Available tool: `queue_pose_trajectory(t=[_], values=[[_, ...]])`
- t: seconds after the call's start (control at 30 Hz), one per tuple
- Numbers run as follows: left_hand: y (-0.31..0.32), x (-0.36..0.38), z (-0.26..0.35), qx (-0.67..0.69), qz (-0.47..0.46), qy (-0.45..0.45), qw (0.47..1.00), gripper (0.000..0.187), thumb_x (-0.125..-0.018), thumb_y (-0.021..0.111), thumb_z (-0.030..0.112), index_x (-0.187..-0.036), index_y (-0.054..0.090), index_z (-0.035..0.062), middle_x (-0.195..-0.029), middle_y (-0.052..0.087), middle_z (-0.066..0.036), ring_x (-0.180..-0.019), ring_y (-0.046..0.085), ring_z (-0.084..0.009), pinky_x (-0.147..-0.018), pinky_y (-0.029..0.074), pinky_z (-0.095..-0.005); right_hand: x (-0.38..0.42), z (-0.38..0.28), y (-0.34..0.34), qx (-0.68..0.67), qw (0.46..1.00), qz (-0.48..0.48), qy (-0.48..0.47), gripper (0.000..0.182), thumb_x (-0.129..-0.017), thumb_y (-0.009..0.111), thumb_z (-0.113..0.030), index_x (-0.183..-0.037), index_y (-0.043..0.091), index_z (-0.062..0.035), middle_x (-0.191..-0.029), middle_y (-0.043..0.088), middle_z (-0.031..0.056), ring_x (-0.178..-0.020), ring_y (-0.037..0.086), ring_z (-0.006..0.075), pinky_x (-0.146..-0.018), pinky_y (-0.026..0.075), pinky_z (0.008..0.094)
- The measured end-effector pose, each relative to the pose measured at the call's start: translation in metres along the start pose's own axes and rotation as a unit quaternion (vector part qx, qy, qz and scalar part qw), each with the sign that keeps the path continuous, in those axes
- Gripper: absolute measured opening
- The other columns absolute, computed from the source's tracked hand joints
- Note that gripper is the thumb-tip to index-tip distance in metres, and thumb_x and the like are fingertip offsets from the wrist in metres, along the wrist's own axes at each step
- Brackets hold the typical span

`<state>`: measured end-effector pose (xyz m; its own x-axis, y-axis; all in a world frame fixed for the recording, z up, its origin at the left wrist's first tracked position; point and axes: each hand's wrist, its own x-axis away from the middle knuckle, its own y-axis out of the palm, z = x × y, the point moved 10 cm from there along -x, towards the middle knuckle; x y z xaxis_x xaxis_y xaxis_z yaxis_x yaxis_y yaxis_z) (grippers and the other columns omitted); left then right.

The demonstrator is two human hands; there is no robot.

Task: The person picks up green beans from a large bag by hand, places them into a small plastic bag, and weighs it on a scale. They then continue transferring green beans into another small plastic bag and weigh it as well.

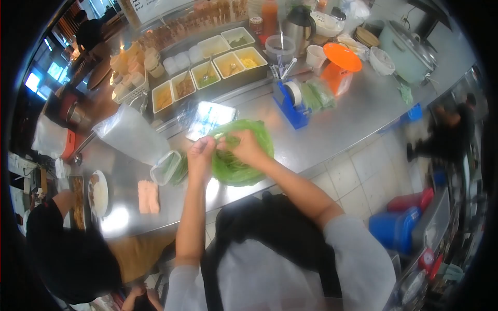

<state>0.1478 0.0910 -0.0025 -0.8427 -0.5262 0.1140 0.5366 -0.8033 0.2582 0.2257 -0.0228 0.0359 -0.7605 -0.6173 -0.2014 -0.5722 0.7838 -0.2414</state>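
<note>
A green plastic bag (pixel 244 166) lies on the steel counter (pixel 332 124) right in front of me. My left hand (pixel 201 155) pinches the bag's top edge at its left side. My right hand (pixel 245 146) grips the same gathered top just to the right, the two hands almost touching. What is inside the bag is hidden. A flat foil-wrapped packet (pixel 209 118) lies just behind the bag.
A blue tape dispenser (pixel 290 101) stands behind right, trays of toppings (pixel 207 72) behind it. A clear lidded box (pixel 166 167) and clear bag (pixel 132 132) lie left. A person in black (pixel 67 254) stands at my left; another stands far right (pixel 451 132).
</note>
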Motion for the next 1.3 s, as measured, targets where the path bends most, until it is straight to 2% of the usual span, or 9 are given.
queue_pose_trajectory(t=[0.1,0.17,0.53,0.63,0.73,0.93,1.07,1.13,1.3], values=[[-0.001,-0.001,-0.005,-0.036,0.009,0.057,0.998,0.012,-0.081,0.061,0.008,-0.093,0.063,0.0035,-0.084,0.066,-0.008,-0.077,0.058,-0.0123,-0.070,0.044,-0.0234,-0.005,0.005,-0.020,-0.027,0.999,0.044,0.001,0.023,-0.073,0.072,-0.019,-0.085,0.066,-0.0002,-0.082,0.066,0.0076,-0.076,0.060,0.0150,-0.071,0.046,0.0289],[0.006,0.002,-0.011,-0.300,-0.052,0.069,0.950,0.021,-0.080,0.062,0.009,-0.101,0.062,0.0030,-0.091,0.065,-0.011,-0.083,0.060,-0.0164,-0.074,0.046,-0.0249,-0.006,0.015,-0.037,-0.100,0.989,0.094,0.060,0.025,-0.076,0.069,-0.021,-0.085,0.066,0.0025,-0.079,0.066,0.0132,-0.072,0.061,0.0184,-0.070,0.047,0.0308],[0.032,0.011,0.024,-0.407,-0.116,0.103,0.900,0.018,-0.080,0.064,0.010,-0.093,0.063,-0.0026,-0.090,0.062,-0.007,-0.085,0.058,-0.0174,-0.073,0.046,-0.0288,-0.006,0.023,-0.056,-0.105,0.980,0.102,0.136,0.022,-0.080,0.066,-0.020,-0.089,0.064,0.0010,-0.078,0.064,0.0060,-0.060,0.053,0.0100,-0.056,0.043,0.0233],[0.037,0.019,0.025,-0.215,-0.116,0.019,0.969,0.013,-0.082,0.061,0.009,-0.086,0.063,-0.0029,-0.090,0.061,-0.007,-0.084,0.056,-0.0142,-0.069,0.045,-0.0274,-0.002,0.062,-0.025,-0.354,0.903,0.032,0.240,0.019,-0.083,0.061,-0.017,-0.094,0.060,-0.0020,-0.077,0.059,0.0027,-0.052,0.043,0.0066,-0.047,0.036,0.0204],[0.056,0.034,0.066,-0.111,-0.160,0.179,0.964,0.011,-0.084,0.058,0.007,-0.084,0.063,-0.0027,-0.088,0.060,-0.006,-0.080,0.054,-0.0107,-0.068,0.044,-0.0258,0.015,0.068,0.024,-0.501,0.793,-0.090,0.335,0.016,-0.085,0.059,-0.016,-0.097,0.058,-0.0051,-0.073,0.053,-0.0005,-0.049,0.035,0.0054,-0.042,0.029,0.0189],[0.046,0.014,0.043,-0.370,-0.085,0.218,0.899,0.017,-0.081,0.054,0.006,-0.096,0.063,0.0011,-0.094,0.063,-0.013,-0.089,0.059,-0.0243,-0.081,0.044,-0.0350,0.008,0.066,-0.016,-0.456,0.838,0.031,0.297,0.020,-0.084,0.060,-0.021,-0.098,0.059,-0.0073,-0.066,0.047,-0.0026,-0.049,0.038,0.0064,-0.041,0.031,0.0205],[0.038,0.002,-0.026,-0.725,-0.025,0.251,0.641,0.010,-0.070,0.056,0.000,-0.078,0.060,0.0022,-0.085,0.060,-0.018,-0.084,0.058,-0.0353,-0.070,0.045,-0.0449,0.003,0.039,-0.037,-0.163,0.957,-0.031,0.237,0.029,-0.081,0.063,-0.029,-0.098,0.061,-0.0048,-0.067,0.056,0.0022,-0.063,0.053,0.0102,-0.055,0.044,0.0253],[0.039,0.004,-0.026,-0.737,-0.013,0.271,0.619,0.008,-0.069,0.057,0.003,-0.076,0.061,0.0033,-0.085,0.060,-0.016,-0.082,0.058,-0.0328,-0.071,0.044,-0.0448,0.003,0.015,-0.039,-0.013,0.996,-0.027,0.088,0.033,-0.078,0.067,-0.033,-0.096,0.063,-0.0045,-0.084,0.064,0.0100,-0.078,0.058,0.0202,-0.075,0.046,0.0360],[0.060,0.019,0.018,-0.668,-0.081,0.264,0.691,0.010,-0.081,0.051,0.009,-0.087,0.059,0.0062,-0.085,0.060,-0.014,-0.086,0.055,-0.0316,-0.075,0.040,-0.0423,0.012,0.002,-0.019,0.207,0.977,-0.036,-0.043,0.026,-0.068,0.057,-0.001,-0.092,0.065,-0.0021,-0.090,0.062,0.0183,-0.086,0.058,0.0345,-0.077,0.045,0.0414]])
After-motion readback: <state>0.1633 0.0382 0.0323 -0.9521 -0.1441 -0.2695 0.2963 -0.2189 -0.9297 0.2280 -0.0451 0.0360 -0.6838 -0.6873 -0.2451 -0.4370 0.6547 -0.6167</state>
